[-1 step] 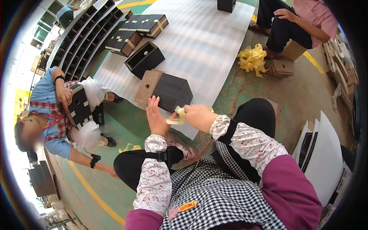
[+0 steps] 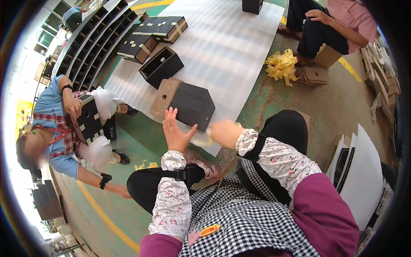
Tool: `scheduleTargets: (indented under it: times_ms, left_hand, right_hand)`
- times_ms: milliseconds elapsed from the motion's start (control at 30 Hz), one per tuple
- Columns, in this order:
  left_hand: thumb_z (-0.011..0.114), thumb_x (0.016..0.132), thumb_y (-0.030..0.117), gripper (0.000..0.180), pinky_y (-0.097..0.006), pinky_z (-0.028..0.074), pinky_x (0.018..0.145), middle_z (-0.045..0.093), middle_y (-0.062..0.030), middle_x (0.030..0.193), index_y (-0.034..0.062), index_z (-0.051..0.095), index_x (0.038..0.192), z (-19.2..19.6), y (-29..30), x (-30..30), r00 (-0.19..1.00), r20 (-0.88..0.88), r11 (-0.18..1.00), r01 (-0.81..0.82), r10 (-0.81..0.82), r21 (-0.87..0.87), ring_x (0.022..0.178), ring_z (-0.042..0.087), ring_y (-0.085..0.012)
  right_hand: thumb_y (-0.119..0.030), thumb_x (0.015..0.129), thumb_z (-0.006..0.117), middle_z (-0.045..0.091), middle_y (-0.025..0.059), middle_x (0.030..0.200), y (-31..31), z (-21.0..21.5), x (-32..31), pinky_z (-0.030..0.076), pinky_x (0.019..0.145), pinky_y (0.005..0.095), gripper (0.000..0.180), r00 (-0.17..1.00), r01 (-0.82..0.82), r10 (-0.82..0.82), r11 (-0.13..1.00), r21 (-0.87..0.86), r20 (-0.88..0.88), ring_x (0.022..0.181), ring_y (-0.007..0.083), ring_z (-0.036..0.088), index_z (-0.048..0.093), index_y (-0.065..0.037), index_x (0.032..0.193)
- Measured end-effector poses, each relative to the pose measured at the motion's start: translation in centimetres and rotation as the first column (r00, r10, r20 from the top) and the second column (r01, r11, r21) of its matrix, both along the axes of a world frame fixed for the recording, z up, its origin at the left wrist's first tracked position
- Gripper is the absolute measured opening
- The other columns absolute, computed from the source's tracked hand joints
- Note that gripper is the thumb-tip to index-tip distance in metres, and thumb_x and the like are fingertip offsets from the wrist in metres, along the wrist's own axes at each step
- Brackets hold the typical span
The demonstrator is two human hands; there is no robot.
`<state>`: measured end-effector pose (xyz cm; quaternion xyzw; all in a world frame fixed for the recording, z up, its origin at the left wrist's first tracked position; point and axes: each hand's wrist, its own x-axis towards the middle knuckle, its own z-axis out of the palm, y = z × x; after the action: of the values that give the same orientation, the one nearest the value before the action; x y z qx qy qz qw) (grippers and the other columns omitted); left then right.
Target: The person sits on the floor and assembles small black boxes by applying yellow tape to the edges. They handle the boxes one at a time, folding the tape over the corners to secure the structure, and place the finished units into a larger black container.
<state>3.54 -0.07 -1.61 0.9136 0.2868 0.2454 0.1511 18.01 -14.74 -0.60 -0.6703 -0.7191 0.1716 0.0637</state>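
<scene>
My left hand [image 2: 174, 130] is raised with its fingers apart and holds nothing, just in front of a dark house-shaped box [image 2: 195, 105] with a brown end panel. The box lies on a white ribbed sheet [image 2: 231, 51] on the floor. My right hand [image 2: 223, 132] is blurred, just right of the left one, and is closed on a pale yellow strip [image 2: 200, 138] that sticks out toward the left palm. Both hands hover over my knees, close to the near edge of the box.
An open black box [image 2: 162, 66] and stacked black boxes [image 2: 141, 45] lie further back on the sheet. A person on the left holds a black box [image 2: 87, 120]. Another person [image 2: 329, 25] sits at top right beside a pile of yellow strips [image 2: 280, 64]. White boards [image 2: 364, 171] lean at right.
My right hand has blurred and shifted slightly downward with the yellow strip. The left hand stays spread in almost the same place.
</scene>
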Motion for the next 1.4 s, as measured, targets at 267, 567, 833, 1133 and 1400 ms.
scheduleTargets:
  times_ms: [267, 567, 833, 1133, 1400]
  left_hand:
    - [0.073, 0.07, 0.026, 0.076, -0.042, 0.021, 0.108, 0.034, -0.0158, 0.138, 0.0035, 0.034, 0.132, 0.2, 0.9, -1.3, 0.997, 0.018, 0.988, 0.08, -0.078, -0.134, 0.132, 0.026, -0.0316]
    - [0.067, 0.073, 0.007, 0.059, -0.035, 0.036, 0.098, 0.045, -0.0136, 0.13, 0.0051, 0.043, 0.127, 8.0, -5.9, 1.7, 0.929, 0.251, 0.896, 0.339, -0.271, -0.288, 0.12, 0.043, -0.0294]
    - [0.059, 0.084, 0.005, 0.018, -0.025, 0.049, 0.068, 0.063, -0.0075, 0.094, 0.0022, 0.06, 0.103, 10.9, -2.3, -2.4, 0.959, 0.281, 0.862, 0.18, -0.046, -0.474, 0.08, 0.061, -0.0137]
    - [0.043, 0.094, 0.027, 0.038, -0.03, 0.046, 0.083, 0.055, -0.0088, 0.109, 0.0053, 0.047, 0.124, 10.1, 6.1, -26.7, 0.572, 0.6, 0.827, -0.331, 0.559, -0.455, 0.105, 0.052, -0.0175]
    - [0.054, 0.089, 0.014, 0.037, -0.026, 0.044, 0.083, 0.056, -0.0097, 0.116, 0.0007, 0.048, 0.124, -7.8, 5.3, -42.9, 0.204, 0.274, 0.341, -0.519, 0.94, -0.784, 0.1, 0.055, -0.0177]
  right_hand:
    - [-0.025, 0.085, 0.056, 0.055, 0.0106, 0.079, 1.0, 2.7, 3.0, 0.044, 0.069, 0.0332, 0.022, 0.638, 0.198, -0.122, 0.98, 0.008, -0.76, 0.075, 0.0238, 0.055, 0.064, -0.004, 0.085]
    - [-0.017, 0.086, 0.054, 0.053, -0.0008, 0.096, 1.7, 4.0, 0.9, 0.041, 0.08, 0.0233, 0.023, -0.302, 0.221, -0.193, 0.939, -0.265, -0.934, 0.09, 0.0086, 0.05, 0.052, -0.004, 0.105]
    - [-0.032, 0.09, 0.054, 0.058, 0.0055, 0.108, 1.8, 5.2, -1.1, 0.04, 0.091, 0.0273, 0.041, -0.323, -0.002, -0.188, 0.98, -0.198, -0.928, 0.103, 0.0131, 0.053, 0.047, -0.005, 0.122]
    - [-0.028, 0.091, 0.052, 0.06, 0.0015, 0.094, 0.9, 4.8, 1.4, 0.045, 0.079, 0.0248, 0.03, -0.307, 0.279, -0.312, 0.874, -0.399, -0.899, 0.087, 0.01, 0.057, 0.056, -0.006, 0.112]
    - [-0.024, 0.092, 0.051, 0.059, 0.0001, 0.092, 0.9, 4.8, 0.4, 0.045, 0.075, 0.0229, 0.024, -0.213, 0.265, -0.402, 0.853, -0.449, -0.89, 0.082, 0.0077, 0.056, 0.059, -0.007, 0.107]
